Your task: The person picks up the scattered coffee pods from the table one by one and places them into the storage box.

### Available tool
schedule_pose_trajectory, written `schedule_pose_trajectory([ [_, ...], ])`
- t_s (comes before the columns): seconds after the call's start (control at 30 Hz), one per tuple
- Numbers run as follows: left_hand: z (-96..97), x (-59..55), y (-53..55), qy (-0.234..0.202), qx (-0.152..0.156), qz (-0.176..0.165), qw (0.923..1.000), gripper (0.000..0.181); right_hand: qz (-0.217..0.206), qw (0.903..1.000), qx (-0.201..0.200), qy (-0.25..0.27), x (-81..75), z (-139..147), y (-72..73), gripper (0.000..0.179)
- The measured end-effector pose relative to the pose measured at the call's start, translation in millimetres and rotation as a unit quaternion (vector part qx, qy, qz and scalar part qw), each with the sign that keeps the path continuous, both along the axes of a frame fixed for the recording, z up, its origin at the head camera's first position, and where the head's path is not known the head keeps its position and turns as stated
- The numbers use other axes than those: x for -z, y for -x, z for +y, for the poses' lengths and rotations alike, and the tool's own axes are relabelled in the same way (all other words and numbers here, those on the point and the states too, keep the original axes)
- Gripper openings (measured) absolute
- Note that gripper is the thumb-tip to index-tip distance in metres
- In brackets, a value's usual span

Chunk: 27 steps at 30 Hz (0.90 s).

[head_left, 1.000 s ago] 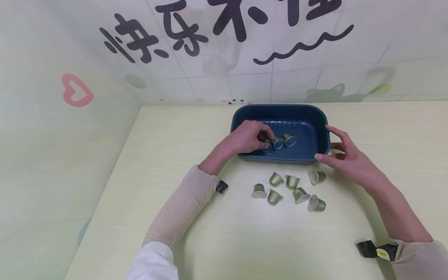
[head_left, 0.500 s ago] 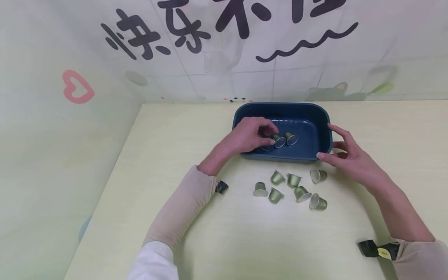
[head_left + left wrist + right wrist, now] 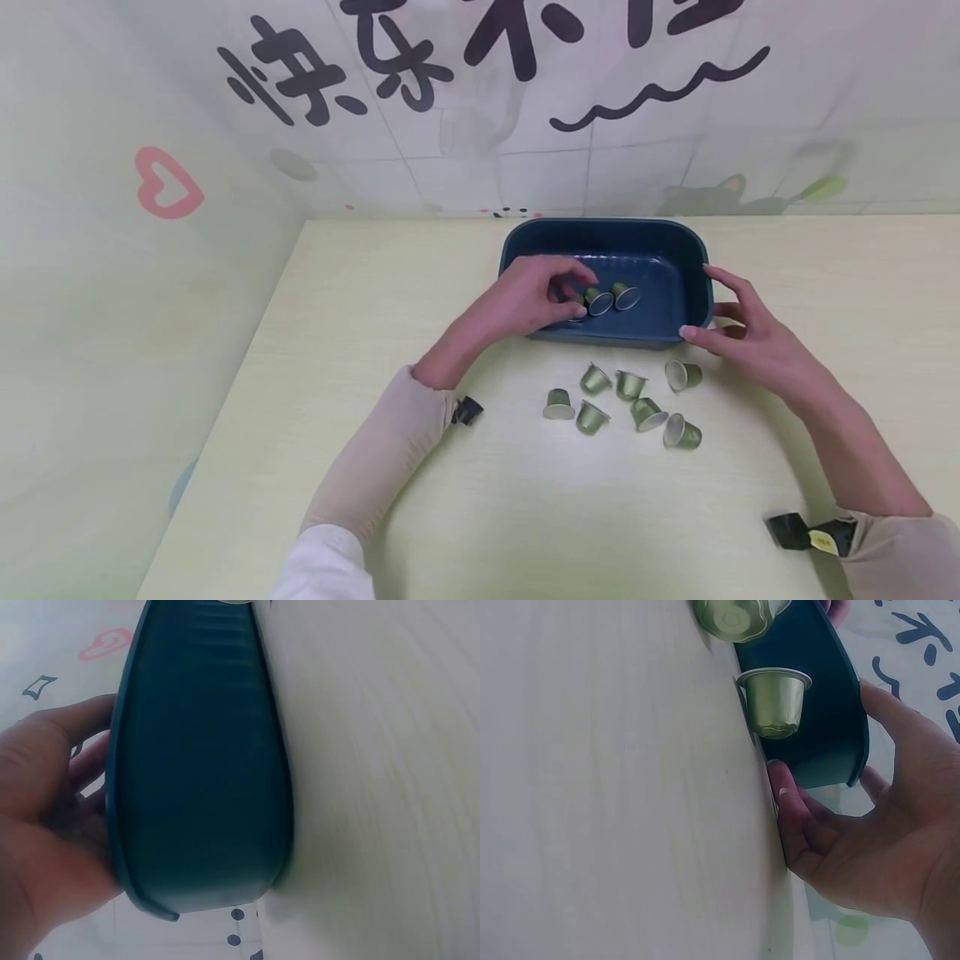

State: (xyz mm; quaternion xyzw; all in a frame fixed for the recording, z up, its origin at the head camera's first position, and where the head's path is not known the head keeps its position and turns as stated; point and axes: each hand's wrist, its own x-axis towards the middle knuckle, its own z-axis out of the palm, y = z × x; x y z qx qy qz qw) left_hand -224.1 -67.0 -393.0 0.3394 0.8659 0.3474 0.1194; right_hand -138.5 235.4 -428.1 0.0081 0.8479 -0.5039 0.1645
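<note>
A dark blue rectangular box stands near the back of the table. My left hand reaches over its left front rim, thumb and forefinger apart beside a green coffee capsule partly hidden by them. Two more capsules, the middle one and the right one, lie inside with silvery lids facing forward. My right hand holds the box's right end, thumb at the front rim and fingers round the end wall. In the left wrist view the box wall hides part of my left fingers.
Several green capsules lie scattered on the table in front of the box, among them an upright one and one on its side. A printed wall sheet hangs behind the table. Black straps circle both sleeves.
My left thumb and forefinger have eased apart, and the left hand and forearm have drawn slightly left. The right hand keeps its hold on the box. The view has shifted a little.
</note>
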Motion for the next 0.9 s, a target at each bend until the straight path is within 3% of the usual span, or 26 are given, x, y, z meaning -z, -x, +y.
schedule_pose_trajectory([
  [0.5,-7.8,-8.2,-21.7,-0.018,0.006,-0.017,0.9997,0.031,0.006,1.0,-0.007,0.002,1.0,0.6,-1.9,0.086],
  [0.73,-13.3,-12.5,-35.8,-0.032,0.029,0.009,0.999,0.031,0.013,0.9998,-0.011,-0.005,0.0,1.0,-3.3,0.086],
  [0.9,-16.8,-15.6,-44.2,-0.018,0.032,0.039,0.9985,0.031,0.012,0.9998,-0.015,-0.002,-1.7,1.1,-1.8,0.086],
])
